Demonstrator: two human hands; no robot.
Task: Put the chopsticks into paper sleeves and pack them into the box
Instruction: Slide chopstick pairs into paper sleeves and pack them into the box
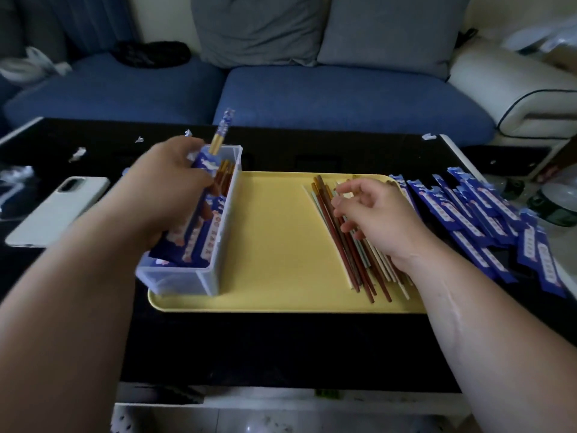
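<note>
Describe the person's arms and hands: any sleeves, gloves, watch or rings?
The left hand and right hand wear no gloves. The left forearm and right forearm are bare to the frame's edge, no sleeves in view. No watch, bracelet or ring shows.

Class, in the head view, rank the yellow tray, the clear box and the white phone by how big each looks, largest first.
1. yellow tray
2. clear box
3. white phone
The box is partly hidden by the left hand, yet looks bigger than the phone.
</note>
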